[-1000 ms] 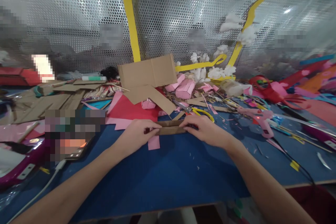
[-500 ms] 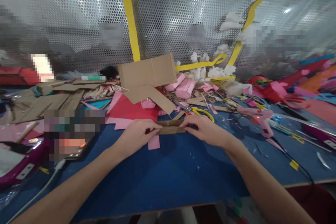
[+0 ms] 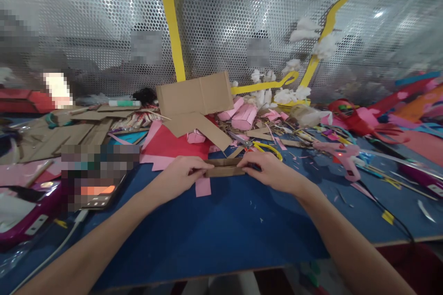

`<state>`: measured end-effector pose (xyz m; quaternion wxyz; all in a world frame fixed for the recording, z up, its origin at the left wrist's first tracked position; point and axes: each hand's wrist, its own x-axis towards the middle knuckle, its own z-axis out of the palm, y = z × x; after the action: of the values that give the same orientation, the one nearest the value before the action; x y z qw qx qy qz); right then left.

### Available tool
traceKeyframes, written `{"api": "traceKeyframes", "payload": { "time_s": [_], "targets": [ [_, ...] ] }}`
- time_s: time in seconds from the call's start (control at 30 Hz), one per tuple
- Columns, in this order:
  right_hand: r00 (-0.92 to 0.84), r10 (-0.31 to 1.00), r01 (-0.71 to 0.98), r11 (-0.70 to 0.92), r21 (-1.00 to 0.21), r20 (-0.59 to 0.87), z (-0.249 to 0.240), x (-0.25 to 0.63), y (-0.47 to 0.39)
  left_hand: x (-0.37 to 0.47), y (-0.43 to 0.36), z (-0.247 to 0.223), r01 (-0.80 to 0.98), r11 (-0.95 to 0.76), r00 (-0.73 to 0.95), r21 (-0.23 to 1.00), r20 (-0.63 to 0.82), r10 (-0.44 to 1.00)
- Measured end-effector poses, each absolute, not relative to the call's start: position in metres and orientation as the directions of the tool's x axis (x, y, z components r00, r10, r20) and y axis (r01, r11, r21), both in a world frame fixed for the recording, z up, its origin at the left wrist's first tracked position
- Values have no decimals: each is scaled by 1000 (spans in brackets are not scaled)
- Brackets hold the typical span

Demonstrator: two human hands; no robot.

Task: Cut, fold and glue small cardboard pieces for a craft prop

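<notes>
A narrow folded strip of brown cardboard (image 3: 225, 168) spans the gap between my two hands, close over the blue tabletop (image 3: 221, 235). My left hand (image 3: 182, 176) pinches its left end between thumb and fingers. At the right end, my right hand (image 3: 268, 169) grips it the same way. A small pink paper piece (image 3: 203, 187) lies just below my left fingers. Behind my right hand are scissors with yellow handles (image 3: 268, 148), partly hidden by that hand. Red paper (image 3: 176, 143) lies beyond my left hand.
Behind the strip, a bent cardboard sheet (image 3: 195, 94) leans near pink paper shapes (image 3: 244, 116). A pink glue gun (image 3: 342, 154) with a black cord rests to the right. On the left lie a phone (image 3: 104, 193) with a white cable and stacked cardboard pieces (image 3: 65, 136).
My left fingers have shifted slightly on the strip's left end, and more of that end shows. My right hand stays about where it was.
</notes>
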<state>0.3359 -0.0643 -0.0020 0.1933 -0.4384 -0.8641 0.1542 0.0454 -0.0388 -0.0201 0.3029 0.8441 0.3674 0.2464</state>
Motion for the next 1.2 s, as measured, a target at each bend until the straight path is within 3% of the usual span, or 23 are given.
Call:
{"api": "traceKeyframes", "payload": {
  "time_s": [0.17, 0.3, 0.43, 0.53, 0.7, 0.83, 1.0, 1.1, 1.2],
  "targets": [
    [-538, 818, 693, 567, -446, 204, -3, 336, -64, 47, -40, -20, 491, -541, 586, 683, 200, 785],
    [-499, 824, 607, 554, -570, 269, -4, 334, -66, 52, -45, -19, 513, -536, 544, 671, 228, 807],
    [-327, 858, 364, 501, -785, 396, -6, 326, -67, 58, -47, -16, 385, -443, 488, 809, 229, 842],
    [-294, 870, 275, 474, -837, 396, -11, 318, -66, 60, -47, -13, 176, -291, 450, 940, 186, 873],
    [-411, 833, 328, 514, -792, 370, -20, 303, -69, 66, -52, -16, 4, -152, 489, 988, 131, 862],
    [-418, 822, 376, 544, -750, 387, -19, 298, -71, 71, -55, -19, 82, -249, 534, 965, 168, 828],
    [-311, 859, 398, 507, -764, 408, -13, 315, -67, 60, -54, -3, 157, -400, 417, 903, 307, 856],
    [-291, 856, 514, 517, -685, 428, -7, 327, -65, 50, -51, 5, 225, -476, 379, 850, 373, 847],
    [-375, 821, 572, 570, -590, 430, -2, 332, -65, 45, -46, 2, 381, -483, 380, 789, 342, 859]
  ]
}}
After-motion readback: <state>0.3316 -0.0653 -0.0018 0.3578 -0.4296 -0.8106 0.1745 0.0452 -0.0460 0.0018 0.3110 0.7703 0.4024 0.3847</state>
